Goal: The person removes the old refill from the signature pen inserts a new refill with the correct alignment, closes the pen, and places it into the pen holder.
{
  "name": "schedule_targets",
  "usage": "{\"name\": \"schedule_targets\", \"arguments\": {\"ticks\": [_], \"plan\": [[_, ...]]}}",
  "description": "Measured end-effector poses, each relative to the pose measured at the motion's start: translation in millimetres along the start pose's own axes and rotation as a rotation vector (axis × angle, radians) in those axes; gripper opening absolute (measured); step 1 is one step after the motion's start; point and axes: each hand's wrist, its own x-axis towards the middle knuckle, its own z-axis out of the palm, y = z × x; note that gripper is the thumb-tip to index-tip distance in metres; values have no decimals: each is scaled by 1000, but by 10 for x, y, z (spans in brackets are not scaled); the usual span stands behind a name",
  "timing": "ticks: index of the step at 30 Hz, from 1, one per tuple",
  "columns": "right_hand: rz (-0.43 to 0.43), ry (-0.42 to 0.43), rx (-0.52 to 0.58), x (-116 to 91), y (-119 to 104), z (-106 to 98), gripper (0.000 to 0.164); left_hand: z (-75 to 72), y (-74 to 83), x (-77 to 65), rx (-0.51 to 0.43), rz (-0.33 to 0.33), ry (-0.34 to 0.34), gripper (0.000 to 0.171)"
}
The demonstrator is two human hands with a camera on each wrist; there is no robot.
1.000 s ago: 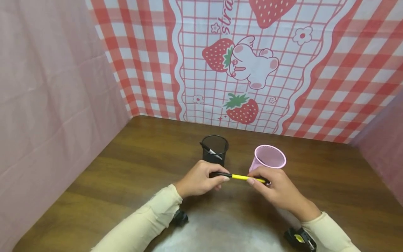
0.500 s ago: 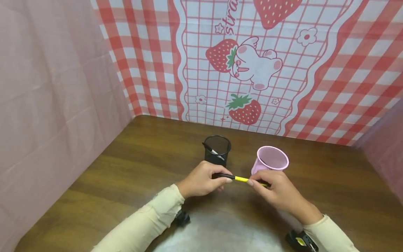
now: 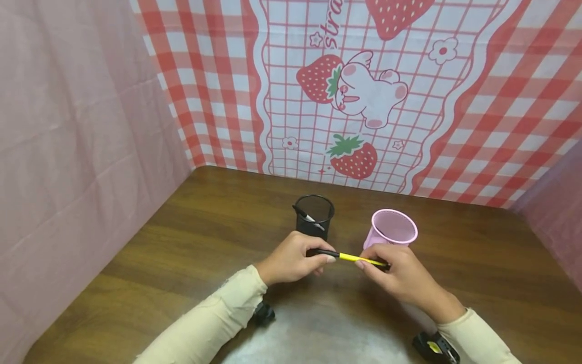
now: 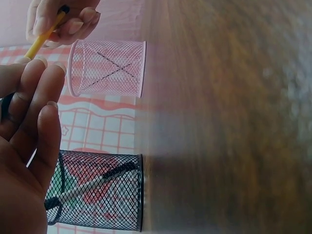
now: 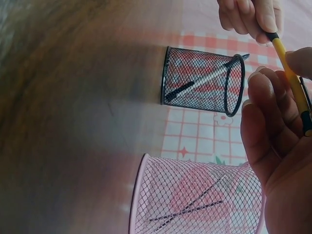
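A yellow-and-black pen (image 3: 348,257) is held roughly level between both hands above the table. My left hand (image 3: 291,260) pinches its black end between thumb and fingers. On the yellow part near the other end, my right hand (image 3: 400,270) has a thumb-and-finger grip. The right wrist view shows a dark clip and black tip on that end of the pen (image 5: 291,78). Behind the left hand stands a black mesh pen cup (image 3: 313,231) with a black-and-white pen (image 5: 204,79) leaning inside. A pink mesh pen cup (image 3: 372,238) stands behind the right hand; thin dark sticks (image 5: 187,209) cross inside it.
The cups stand apart on a brown wood-grain table (image 3: 182,237). A red-and-white checked strawberry cloth (image 3: 218,101) hangs along the back edge, and a pink cloth (image 3: 91,126) at the left. Black wrist devices (image 3: 435,348) sit under both sleeves.
The head view has shifted slightly, so cups and hands appear a little further right than a second ago. Both hands keep hold of the pen, with little other movement.
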Motion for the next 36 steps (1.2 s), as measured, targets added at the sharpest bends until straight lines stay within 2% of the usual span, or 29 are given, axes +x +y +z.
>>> {"name": "schedule_targets", "arguments": {"ticks": [5,13,21,28,36], "plan": [[10,-2,5,11,-6,6,24,-9,-6,0,-4,-2,4,15],[22,8,6,10,-29,16,32,-11,-13,-8,-1,-14,0,12],[-30,48,34,14,-29,44,38,-18,5,-6,14,-7,-5,13],[-35,60,40,-23,-9,88,39,2,-11,-27,14,-7,-13,15],[-9,21,59,-1,-10,74,40,-7,-12,-9,21,8,-12,14]]}}
